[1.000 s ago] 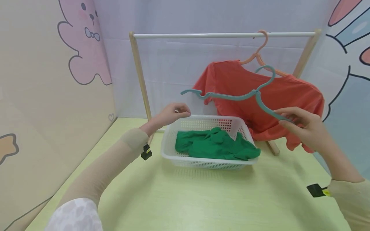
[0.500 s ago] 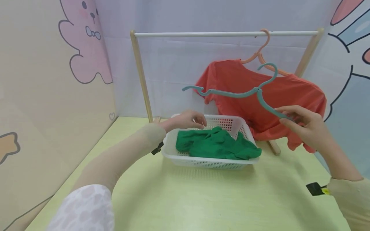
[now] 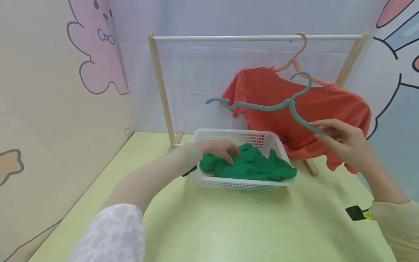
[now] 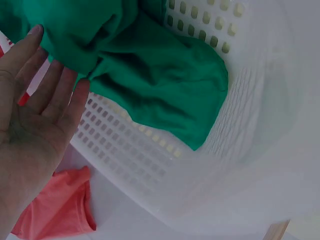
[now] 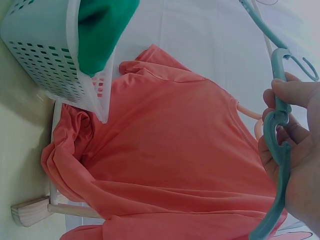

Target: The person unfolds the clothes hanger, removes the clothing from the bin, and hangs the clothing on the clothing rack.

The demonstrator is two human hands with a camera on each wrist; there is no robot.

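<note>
Green cloth (image 3: 255, 165) lies bunched in a white plastic basket (image 3: 235, 183). My left hand (image 3: 222, 148) reaches over the basket's left side to the cloth. In the left wrist view its fingers (image 4: 52, 92) are fairly straight, right by the cloth's edge; whether they touch it I cannot tell. My right hand (image 3: 343, 140) pinches one arm of a teal clothes hanger (image 3: 268, 107) between thumb and fingers, held in the air with its hook up. In the right wrist view the hanger (image 5: 280, 135) passes through the fingers, its notched end below the hand.
Behind the teal hanger, a red shirt (image 3: 275, 94) hangs on an orange hanger (image 3: 300, 54) from the white rail (image 3: 222, 38) of a wooden-legged rack. The basket stands on a pale green table (image 3: 209, 225). Walls with cartoon drawings stand left and right.
My left hand has moved right and down, from beside the basket's back left rim to the green cloth inside. The right hand and teal hanger have stayed almost in place.
</note>
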